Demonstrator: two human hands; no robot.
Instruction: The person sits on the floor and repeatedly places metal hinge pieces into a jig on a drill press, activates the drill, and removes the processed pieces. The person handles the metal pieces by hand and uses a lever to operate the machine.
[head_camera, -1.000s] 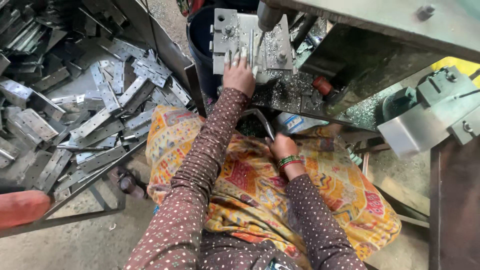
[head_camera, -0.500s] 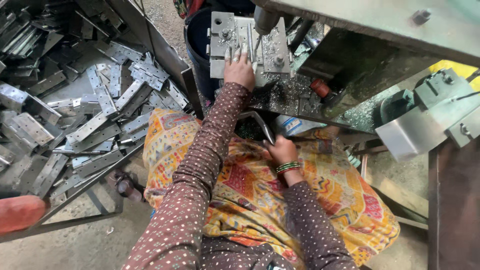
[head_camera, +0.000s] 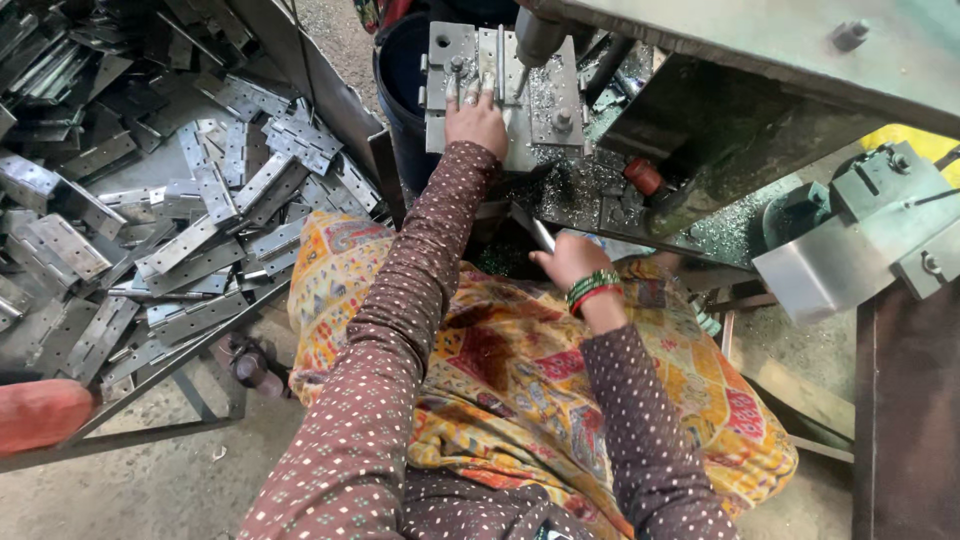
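- Little moved: left hand (head_camera: 477, 115) stays flat, fingers spread on the metal jig plate (head_camera: 500, 90) under the drill spindle (head_camera: 538, 40).
- Right hand (head_camera: 568, 258) keeps fingers closed round the lever handle (head_camera: 540, 235).

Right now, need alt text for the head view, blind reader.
Seen from above, the person's left hand presses on a grey metal jig plate under a drill press spindle, while the right hand grips a slim metal lever over a lap in patterned yellow cloth. To the left lies a heap of silver steel hinges.
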